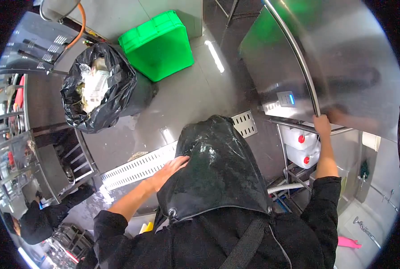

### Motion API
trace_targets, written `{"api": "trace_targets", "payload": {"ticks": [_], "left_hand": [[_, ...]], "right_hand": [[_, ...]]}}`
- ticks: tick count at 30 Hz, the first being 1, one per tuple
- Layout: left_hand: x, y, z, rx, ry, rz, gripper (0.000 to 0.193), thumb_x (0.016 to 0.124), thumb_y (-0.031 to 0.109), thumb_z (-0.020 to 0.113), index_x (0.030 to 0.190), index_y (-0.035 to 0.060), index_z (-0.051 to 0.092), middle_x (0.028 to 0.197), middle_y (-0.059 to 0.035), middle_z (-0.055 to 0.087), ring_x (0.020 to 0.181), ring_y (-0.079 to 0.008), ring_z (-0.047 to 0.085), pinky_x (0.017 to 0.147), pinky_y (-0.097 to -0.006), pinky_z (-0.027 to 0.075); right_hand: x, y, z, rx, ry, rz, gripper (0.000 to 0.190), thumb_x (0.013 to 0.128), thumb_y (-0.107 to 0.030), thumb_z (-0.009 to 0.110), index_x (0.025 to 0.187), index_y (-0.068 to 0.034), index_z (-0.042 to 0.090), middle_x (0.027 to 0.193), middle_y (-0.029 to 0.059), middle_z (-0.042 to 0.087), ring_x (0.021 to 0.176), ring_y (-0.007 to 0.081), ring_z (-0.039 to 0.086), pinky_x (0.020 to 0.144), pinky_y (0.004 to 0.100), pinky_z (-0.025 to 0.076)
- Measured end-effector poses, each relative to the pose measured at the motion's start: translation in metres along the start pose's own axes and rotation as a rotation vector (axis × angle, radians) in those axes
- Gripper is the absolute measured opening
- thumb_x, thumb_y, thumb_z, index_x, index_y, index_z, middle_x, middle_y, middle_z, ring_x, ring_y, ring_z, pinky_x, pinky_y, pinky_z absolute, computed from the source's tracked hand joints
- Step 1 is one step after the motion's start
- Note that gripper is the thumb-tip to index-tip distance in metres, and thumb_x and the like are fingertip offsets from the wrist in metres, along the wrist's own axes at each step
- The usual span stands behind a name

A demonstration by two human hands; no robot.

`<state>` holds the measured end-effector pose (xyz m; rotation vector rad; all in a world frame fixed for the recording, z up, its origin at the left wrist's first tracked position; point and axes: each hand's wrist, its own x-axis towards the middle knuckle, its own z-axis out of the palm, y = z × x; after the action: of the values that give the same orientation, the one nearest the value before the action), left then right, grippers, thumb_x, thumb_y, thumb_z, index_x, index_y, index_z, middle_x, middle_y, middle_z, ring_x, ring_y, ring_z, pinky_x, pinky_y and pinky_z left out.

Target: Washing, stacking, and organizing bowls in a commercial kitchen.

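Observation:
My right hand (322, 125) is wrapped around a bent stainless steel bar handle (302, 64), near the bend at its lower end. That bar runs along the front of a large stainless steel machine hood (351, 70) with a small lit display panel (286, 99). Against the side of the wet black waterproof apron (216, 171) that I wear rests my left hand (173, 168). Its fingers lie on or beside the apron and nothing is seen held in it.
A black-bagged waste bin (129, 97) holding rubbish stands ahead on the left, beside a green plastic crate (159, 43). A slotted drain cover (139, 168) crosses the wet floor. White jugs with red caps (302, 153) sit below the machine. Another person (40, 222) is at the lower left.

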<state>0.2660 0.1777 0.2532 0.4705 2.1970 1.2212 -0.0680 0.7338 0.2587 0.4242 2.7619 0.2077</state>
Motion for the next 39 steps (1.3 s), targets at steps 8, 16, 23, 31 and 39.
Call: {"api": "trace_targets", "payload": {"ticks": [8, 16, 23, 31, 39], "left_hand": [[-0.001, -0.003, 0.001, -0.001, -0.002, 0.01, 0.073, 0.083, 0.033, 0.051, 0.145, 0.0026, 0.026, 0.145, -0.0228, 0.026, 0.136, -0.0393, 0.027, 0.11, -0.0477, 0.025], [0.0, 0.005, -0.006, -0.006, -0.017, 0.029, 0.073, 0.083, 0.032, 0.053, 0.145, 0.0024, 0.026, 0.145, -0.0224, 0.027, 0.136, -0.0389, 0.027, 0.11, -0.0469, 0.025], [-0.003, -0.006, 0.002, 0.009, 0.008, 0.062, 0.073, 0.084, 0.033, 0.052, 0.145, 0.0024, 0.026, 0.146, -0.0226, 0.026, 0.136, -0.0388, 0.027, 0.111, -0.0471, 0.025], [-0.002, -0.006, 0.002, 0.057, -0.027, 0.049, 0.072, 0.084, 0.032, 0.052, 0.145, 0.0029, 0.026, 0.146, -0.0232, 0.026, 0.136, -0.039, 0.026, 0.111, -0.0472, 0.025], [-0.001, 0.008, -0.006, -0.008, -0.022, -0.005, 0.069, 0.084, 0.027, 0.052, 0.145, 0.0038, 0.027, 0.145, -0.0219, 0.027, 0.136, -0.0381, 0.027, 0.111, -0.047, 0.025]], "right_hand": [[-0.005, -0.001, -0.004, 0.036, 0.034, -0.035, 0.049, 0.082, -0.039, 0.053, 0.097, 0.006, 0.066, 0.104, 0.0309, 0.062, 0.103, 0.0449, 0.059, 0.092, 0.0497, 0.045], [-0.002, 0.002, 0.0, 0.021, 0.027, -0.01, 0.05, 0.085, -0.042, 0.051, 0.098, 0.004, 0.065, 0.105, 0.0285, 0.063, 0.103, 0.0439, 0.059, 0.092, 0.0496, 0.046], [-0.011, -0.01, -0.012, 0.036, 0.0, 0.018, 0.05, 0.083, -0.04, 0.051, 0.1, 0.005, 0.065, 0.106, 0.0298, 0.062, 0.103, 0.0441, 0.059, 0.092, 0.0492, 0.046], [-0.004, 0.0, -0.001, 0.028, 0.059, -0.008, 0.049, 0.082, -0.04, 0.053, 0.097, 0.004, 0.066, 0.102, 0.0296, 0.063, 0.1, 0.0446, 0.06, 0.09, 0.0502, 0.047], [-0.008, -0.003, -0.004, 0.04, 0.048, 0.006, 0.047, 0.082, -0.04, 0.053, 0.096, 0.003, 0.067, 0.1, 0.0291, 0.064, 0.099, 0.0447, 0.061, 0.089, 0.0499, 0.047]]}}
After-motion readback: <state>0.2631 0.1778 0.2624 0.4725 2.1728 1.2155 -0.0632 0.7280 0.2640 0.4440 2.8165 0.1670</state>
